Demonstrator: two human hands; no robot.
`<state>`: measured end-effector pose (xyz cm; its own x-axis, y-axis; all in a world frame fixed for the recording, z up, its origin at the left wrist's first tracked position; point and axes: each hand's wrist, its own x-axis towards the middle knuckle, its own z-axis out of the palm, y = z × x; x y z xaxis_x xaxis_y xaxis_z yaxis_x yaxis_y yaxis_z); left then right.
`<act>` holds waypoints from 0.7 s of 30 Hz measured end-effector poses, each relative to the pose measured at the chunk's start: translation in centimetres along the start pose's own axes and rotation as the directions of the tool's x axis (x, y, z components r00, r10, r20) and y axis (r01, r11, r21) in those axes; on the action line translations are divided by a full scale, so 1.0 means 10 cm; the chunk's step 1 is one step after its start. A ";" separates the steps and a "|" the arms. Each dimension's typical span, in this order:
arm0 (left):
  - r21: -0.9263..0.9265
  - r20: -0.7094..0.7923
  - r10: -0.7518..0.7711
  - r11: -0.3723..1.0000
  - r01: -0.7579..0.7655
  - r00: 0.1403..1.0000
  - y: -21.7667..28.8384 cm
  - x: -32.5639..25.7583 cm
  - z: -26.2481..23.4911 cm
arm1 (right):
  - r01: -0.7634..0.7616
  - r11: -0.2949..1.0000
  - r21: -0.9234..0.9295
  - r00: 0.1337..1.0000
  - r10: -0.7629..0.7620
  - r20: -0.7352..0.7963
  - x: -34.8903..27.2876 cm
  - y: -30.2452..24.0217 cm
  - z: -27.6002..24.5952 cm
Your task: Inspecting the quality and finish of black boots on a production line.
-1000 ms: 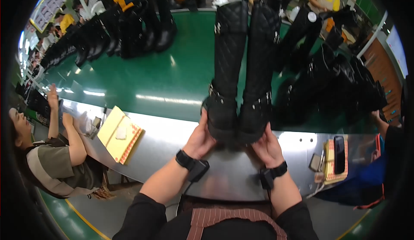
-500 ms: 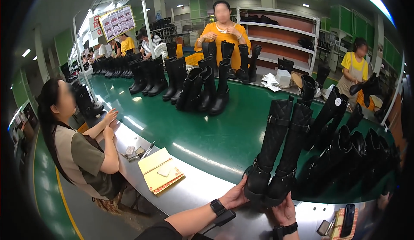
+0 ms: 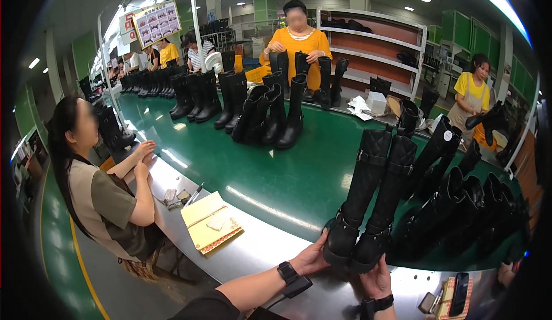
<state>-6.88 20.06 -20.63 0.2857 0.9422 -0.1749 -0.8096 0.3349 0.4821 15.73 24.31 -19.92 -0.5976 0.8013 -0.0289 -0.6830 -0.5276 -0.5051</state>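
A seated person (image 3: 98, 193) rests both elbows on the steel surface (image 3: 253, 251) beside a yellow notebook (image 3: 210, 221). Farther right, the left hand (image 3: 310, 258) and right hand (image 3: 376, 277) grip a pair of tall black boots (image 3: 368, 205) by the feet, upright at the edge of the green belt (image 3: 253, 170).

A steel worktop (image 3: 259, 251) edges a long green conveyor belt (image 3: 253, 170). The pair of tall black boots (image 3: 368, 205) stands at the belt's near edge between the left hand (image 3: 310, 257) and the right hand (image 3: 376, 280). Left of the left hand lies a yellow notebook (image 3: 210, 228); right of the right hand, a phone (image 3: 460, 294); beyond, more black boots (image 3: 264, 113) stand along the belt.
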 end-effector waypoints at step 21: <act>-0.139 0.023 -0.054 0.989 0.057 0.998 -0.03 -0.02 0.01 | -0.115 0.993 -0.038 0.991 0.117 0.061 -0.04 -0.02 0.02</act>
<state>-6.65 19.79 -20.69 0.3405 0.9227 -0.1810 -0.8556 0.3839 0.3473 15.98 24.02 -19.63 -0.6979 0.7153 -0.0354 -0.5934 -0.6052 -0.5306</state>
